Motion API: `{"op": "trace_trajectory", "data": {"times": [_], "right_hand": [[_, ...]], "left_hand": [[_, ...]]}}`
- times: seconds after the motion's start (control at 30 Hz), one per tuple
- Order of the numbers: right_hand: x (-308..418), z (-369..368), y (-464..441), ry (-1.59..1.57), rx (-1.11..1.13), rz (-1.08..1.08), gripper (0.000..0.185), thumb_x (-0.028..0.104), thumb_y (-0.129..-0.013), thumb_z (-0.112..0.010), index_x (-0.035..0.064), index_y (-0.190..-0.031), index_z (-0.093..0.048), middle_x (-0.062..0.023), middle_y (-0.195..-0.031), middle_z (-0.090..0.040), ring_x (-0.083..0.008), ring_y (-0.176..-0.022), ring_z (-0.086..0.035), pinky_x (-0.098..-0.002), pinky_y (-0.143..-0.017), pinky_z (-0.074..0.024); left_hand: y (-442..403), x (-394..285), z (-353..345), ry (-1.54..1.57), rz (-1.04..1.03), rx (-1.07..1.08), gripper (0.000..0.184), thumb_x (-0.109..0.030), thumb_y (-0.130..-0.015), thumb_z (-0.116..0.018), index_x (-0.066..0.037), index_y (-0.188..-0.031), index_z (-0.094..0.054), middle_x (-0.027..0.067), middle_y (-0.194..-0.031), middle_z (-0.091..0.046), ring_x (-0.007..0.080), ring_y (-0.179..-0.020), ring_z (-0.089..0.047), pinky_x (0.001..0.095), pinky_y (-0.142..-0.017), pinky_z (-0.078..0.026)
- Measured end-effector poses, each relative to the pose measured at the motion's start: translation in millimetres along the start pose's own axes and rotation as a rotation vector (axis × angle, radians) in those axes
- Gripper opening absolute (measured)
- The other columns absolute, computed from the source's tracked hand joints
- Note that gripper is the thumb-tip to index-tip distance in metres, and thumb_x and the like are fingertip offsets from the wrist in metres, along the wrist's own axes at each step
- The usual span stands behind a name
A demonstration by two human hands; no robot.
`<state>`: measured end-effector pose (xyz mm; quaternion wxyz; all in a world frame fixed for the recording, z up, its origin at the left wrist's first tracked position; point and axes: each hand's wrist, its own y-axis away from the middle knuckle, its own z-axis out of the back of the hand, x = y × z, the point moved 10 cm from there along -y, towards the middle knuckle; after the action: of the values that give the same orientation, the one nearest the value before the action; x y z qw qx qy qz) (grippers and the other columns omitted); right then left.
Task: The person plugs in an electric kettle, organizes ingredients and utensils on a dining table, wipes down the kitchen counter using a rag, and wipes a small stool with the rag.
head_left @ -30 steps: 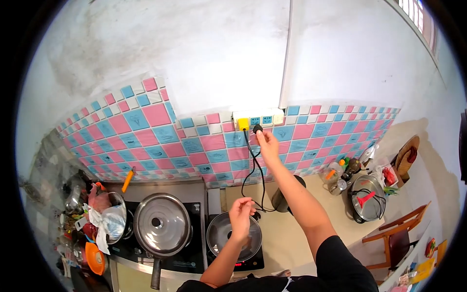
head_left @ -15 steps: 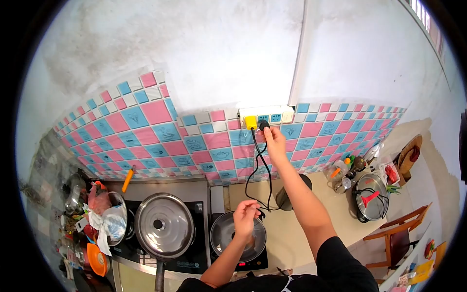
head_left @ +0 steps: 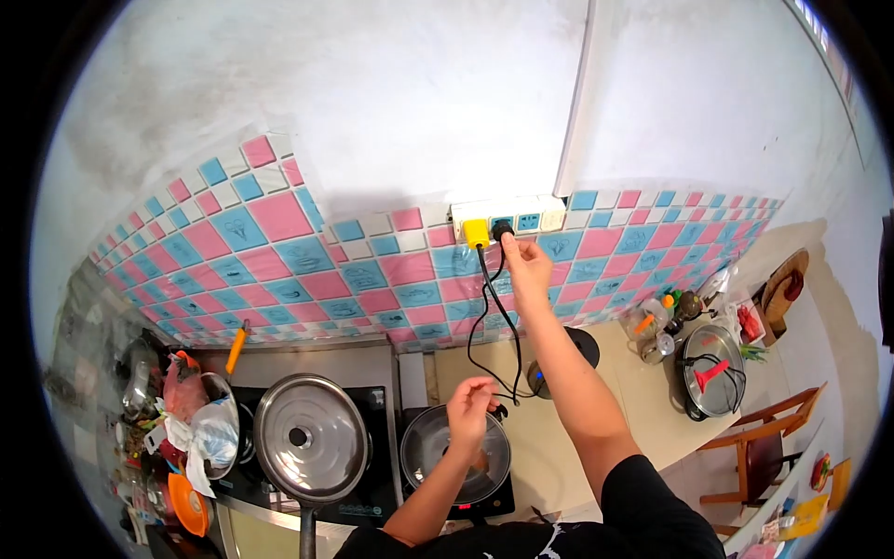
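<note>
My right hand (head_left: 526, 270) reaches up to the wall, thumb and fingers closed on a black plug (head_left: 502, 229). The plug sits against a socket of the white power strip (head_left: 552, 220), beside a yellow plug (head_left: 476, 232). From both plugs a black cord (head_left: 507, 321) hangs down to the counter. My left hand (head_left: 470, 412) hovers over a glass-lidded pan (head_left: 430, 445), fingers loosely bent and nothing visible in them. That pan rests on a small induction cooker (head_left: 492, 507) with a red display. Whether the plug's pins are fully inside is hidden.
A lidded frying pan (head_left: 312, 438) stands on the black hob (head_left: 372, 484) at left, beside a bowl with plastic bags (head_left: 216, 433). Behind my right forearm is a dark kettle-like vessel (head_left: 585, 347). Farther right are jars (head_left: 656, 348), an electric pot (head_left: 712, 391) and a wooden chair (head_left: 768, 443).
My right hand has moved the black plug slightly up, closer against the socket. My left hand stays over the glass lid, slightly shifted. The view has shifted a little.
</note>
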<state>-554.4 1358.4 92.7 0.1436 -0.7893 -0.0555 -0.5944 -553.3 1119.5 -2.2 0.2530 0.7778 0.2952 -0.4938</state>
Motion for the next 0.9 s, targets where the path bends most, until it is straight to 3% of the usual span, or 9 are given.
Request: {"op": "trace_trajectory", "data": {"times": [0.13, 0.2, 0.37, 0.47, 0.5, 0.6, 0.73, 0.9], "right_hand": [[12.1, 1.6, -0.9, -0.047, -0.049, 0.07, 0.033, 0.029, -0.073, -0.072, 0.0011, -0.071, -0.055, -0.0005, -0.064, -0.054, -0.0073, -0.056, -0.045, -0.022, -0.053, -0.038], [22.1, 4.6, 0.0, 0.126, -0.084, 0.147, 0.034, 0.028, -0.072, -0.072, 0.003, -0.067, -0.05, 0.0003, -0.061, -0.051, -0.0073, -0.056, -0.044, -0.0218, -0.052, -0.0371], [22.3, 3.6, 2.4, 0.19, -0.132, 0.283, 0.04, 0.034, -0.074, -0.069, 0.0031, -0.063, -0.047, -0.0024, -0.058, -0.049, -0.0114, -0.055, -0.042, -0.0268, -0.051, -0.0373], [22.8, 3.0, -2.6, 0.274, -0.01, 0.226, 0.041, 0.032, -0.074, -0.068, 0.001, -0.057, -0.047, -0.0017, -0.052, -0.047, -0.0101, -0.053, -0.039, -0.0279, -0.049, -0.0367], [10.9, 10.1, -3.6, 0.246, 0.013, 0.246, 0.037, 0.032, -0.077, -0.066, 0.0025, -0.06, -0.051, 0.001, -0.057, -0.049, -0.0069, -0.055, -0.04, -0.0241, -0.05, -0.0354], [6.9, 52.3, 31.5, 0.226, -0.073, 0.223, 0.034, 0.027, -0.081, -0.06, 0.0013, -0.062, -0.052, -0.0006, -0.058, -0.051, -0.0081, -0.056, -0.043, -0.0243, -0.054, -0.0371], [-38.9, 121.3, 119.2, 0.398, -0.052, 0.1, 0.035, 0.028, -0.083, -0.059, 0.0007, -0.062, -0.051, -0.0015, -0.056, -0.052, -0.0071, -0.053, -0.043, -0.0245, -0.053, -0.0382], [-156.8, 208.5, 266.2, 0.357, 0.105, -0.319, 0.033, 0.029, -0.084, -0.057, 0.0021, -0.065, -0.053, -0.0058, -0.063, -0.058, -0.011, -0.06, -0.054, -0.0257, -0.058, -0.0425]], "left_hand": [[-8.5, 1.9, -7.6, -0.005, -0.015, 0.042, 0.014, -0.007, -0.087, -0.046, 0.0, -0.096, -0.054, 0.0077, -0.084, -0.061, 0.0108, -0.066, -0.054, 0.023, -0.06, -0.043], [-10.5, 4.6, -9.7, -0.011, -0.007, 0.046, 0.014, -0.007, -0.087, -0.046, 0.0, -0.096, -0.054, 0.0075, -0.084, -0.061, 0.0108, -0.066, -0.054, 0.0229, -0.06, -0.043], [0.2, -3.2, -14.3, 0.01, -0.02, 0.084, 0.014, -0.008, -0.088, -0.045, 0.0, -0.096, -0.054, 0.0073, -0.085, -0.061, 0.0106, -0.065, -0.053, 0.0227, -0.06, -0.043], [17.6, -12.3, -3.5, -0.018, -0.022, 0.064, 0.014, -0.008, -0.088, -0.046, 0.0, -0.096, -0.054, 0.0074, -0.085, -0.061, 0.0107, -0.065, -0.053, 0.0226, -0.06, -0.043], [24.0, -10.9, 6.5, -0.032, -0.021, 0.042, 0.014, -0.009, -0.088, -0.046, 0.0, -0.096, -0.054, 0.0074, -0.085, -0.061, 0.0109, -0.065, -0.054, 0.0227, -0.059, -0.043], [41.7, -0.5, 46.1, -0.029, 0.002, -0.058, 0.014, -0.01, -0.087, -0.05, -0.001, -0.096, -0.055, 0.0067, -0.083, -0.061, 0.0097, -0.064, -0.054, 0.0213, -0.058, -0.043], [73.7, 35.5, 117.0, -0.077, 0.103, -0.223, 0.012, -0.01, -0.087, -0.05, -0.003, -0.094, -0.055, 0.0058, -0.081, -0.06, 0.0094, -0.061, -0.053, 0.0212, -0.056, -0.043], [119.2, 62.9, 162.3, -0.275, 0.199, -0.278, 0.013, -0.012, -0.087, -0.048, -0.002, -0.093, -0.055, 0.0051, -0.079, -0.059, 0.0093, -0.061, -0.053, 0.0215, -0.055, -0.043]]}}
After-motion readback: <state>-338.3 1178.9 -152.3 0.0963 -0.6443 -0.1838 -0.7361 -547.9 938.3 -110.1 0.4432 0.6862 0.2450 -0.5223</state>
